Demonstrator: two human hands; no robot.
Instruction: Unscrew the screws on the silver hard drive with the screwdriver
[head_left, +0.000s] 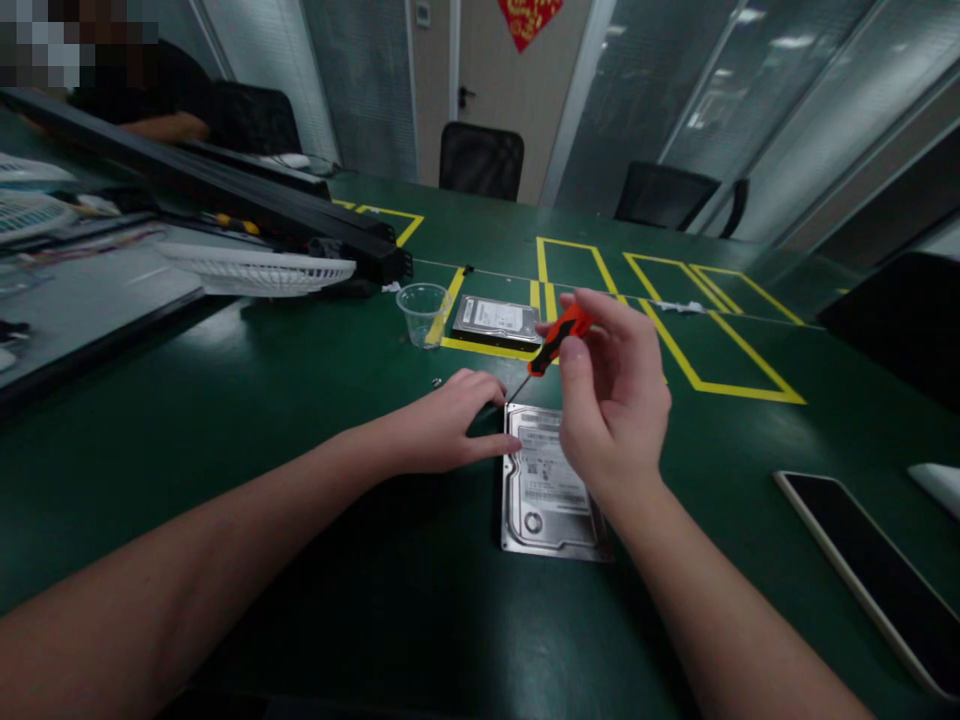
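Observation:
A silver hard drive (551,485) lies flat on the green table before me, label side up. My right hand (619,385) grips the orange and black handle of a screwdriver (556,338). Its thin shaft slants down to the left, and the tip meets the drive's far left corner. At that same corner my left hand (459,420) is closed on the drive's left edge, thumb on the top face and fingers at the far side. The right hand hides part of the drive's right side. Small metal bits, probably screws (436,382), lie left of the drive.
Beyond the hands stand a clear plastic cup (424,312) and a second hard drive (496,318) inside yellow tape. A phone (862,570) lies at the right. White baskets (259,268) and a long black frame (247,190) occupy the left. A person sits at the far left.

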